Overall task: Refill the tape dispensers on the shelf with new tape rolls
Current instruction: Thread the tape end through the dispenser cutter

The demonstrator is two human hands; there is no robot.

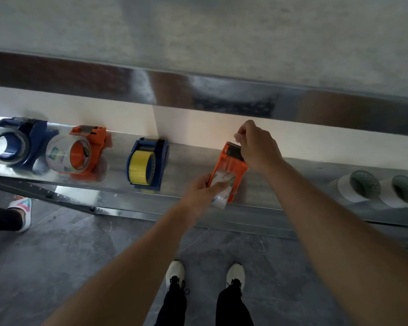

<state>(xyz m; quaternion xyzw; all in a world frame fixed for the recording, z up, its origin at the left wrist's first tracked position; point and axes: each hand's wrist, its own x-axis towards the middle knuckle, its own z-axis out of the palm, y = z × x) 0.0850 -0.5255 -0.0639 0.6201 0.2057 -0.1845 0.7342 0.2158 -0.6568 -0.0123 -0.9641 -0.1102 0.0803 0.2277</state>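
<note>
An orange tape dispenser (231, 164) lies on the metal shelf (189, 161) in front of me, with a clear tape roll (223, 190) seated in its near end. My left hand (204, 189) grips that roll and the dispenser's near end. My right hand (257, 147) hovers over the far cutter end, its fingertips pinched together as if holding the tape's loose end, which I cannot make out. To the left stand a blue dispenser with yellow tape (146, 164), an orange dispenser with clear tape (77, 152) and a blue dispenser with clear tape (14, 143).
Two green rounded objects on white rings (365, 185) sit at the shelf's right end. A white panel (198, 128) backs the shelf. Another person's shoe (23, 211) shows at the left on the grey floor. My own white shoes (174, 272) stand below the shelf edge.
</note>
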